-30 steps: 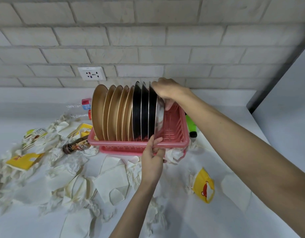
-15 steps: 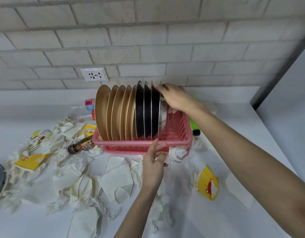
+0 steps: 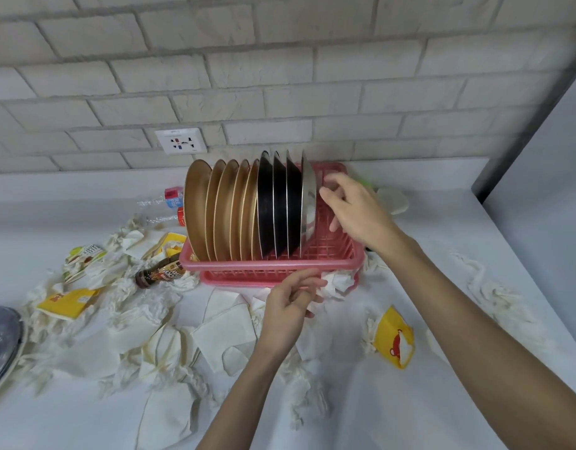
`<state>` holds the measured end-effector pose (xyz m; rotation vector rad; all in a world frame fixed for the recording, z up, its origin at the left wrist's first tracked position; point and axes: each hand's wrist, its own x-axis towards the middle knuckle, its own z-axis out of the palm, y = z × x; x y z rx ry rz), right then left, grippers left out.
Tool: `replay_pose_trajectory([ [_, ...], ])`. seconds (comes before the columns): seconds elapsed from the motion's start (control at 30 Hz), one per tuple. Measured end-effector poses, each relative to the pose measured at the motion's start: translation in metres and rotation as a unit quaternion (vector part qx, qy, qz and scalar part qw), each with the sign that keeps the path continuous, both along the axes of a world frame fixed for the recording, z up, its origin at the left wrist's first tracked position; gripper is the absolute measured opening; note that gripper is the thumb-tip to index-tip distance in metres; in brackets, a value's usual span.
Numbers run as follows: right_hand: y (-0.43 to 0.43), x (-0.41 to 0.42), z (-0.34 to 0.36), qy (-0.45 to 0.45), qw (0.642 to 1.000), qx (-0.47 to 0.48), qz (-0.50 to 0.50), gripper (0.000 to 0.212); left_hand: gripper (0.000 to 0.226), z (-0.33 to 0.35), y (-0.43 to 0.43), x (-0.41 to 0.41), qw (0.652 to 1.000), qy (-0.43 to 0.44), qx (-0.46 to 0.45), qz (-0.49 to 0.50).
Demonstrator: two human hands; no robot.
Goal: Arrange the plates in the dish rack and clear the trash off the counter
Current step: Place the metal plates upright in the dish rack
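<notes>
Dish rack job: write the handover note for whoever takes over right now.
Left hand: open, fingers loosely curled at the front rim of the rack, holding nothing.
Right hand: open, fingers spread beside the steel plate, not gripping it.
Plates: five gold plates, three black plates and the steel plate stand upright in the rack.
Done: those plates are racked.
Left: all the trash on the counter: tissues, yellow cartons, brown bottle, clear bottles left of the rack.
</notes>
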<state>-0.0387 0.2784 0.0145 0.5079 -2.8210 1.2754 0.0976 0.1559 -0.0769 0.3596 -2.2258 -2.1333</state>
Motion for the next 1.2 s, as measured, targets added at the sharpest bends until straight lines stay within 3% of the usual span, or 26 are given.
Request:
replay_pose_trajectory([
  [0.17, 0.006, 0.061, -0.032, -0.03, 0.995, -0.074, 0.061, 0.017, 0.031, 0.004, -0.035, 0.028, 0.999, -0.012, -0.038, -0.006],
  [0.4, -0.038, 0.121, -0.072, -0.117, 0.984, -0.005, 0.136, 0.022, 0.028, 0.002, -0.097, 0.081, 0.985, -0.048, -0.164, -0.019],
  [0.7, -0.147, 0.192, -0.097, -0.174, 0.961, 0.054, 0.207, 0.022, 0.025, -0.007, -0.205, 0.134, 0.97, -0.053, -0.237, -0.011],
  [0.9, -0.249, 0.244, -0.111, -0.232, 0.95, 0.024, 0.205, 0.017, 0.022, -0.02, -0.336, 0.168, 0.953, -0.046, -0.3, 0.016],
  [1.2, -0.378, 0.288, -0.122, -0.271, 0.94, 0.006, 0.206, 0.017, 0.024, -0.039, -0.578, 0.177, 0.891, -0.073, -0.438, 0.098],
])
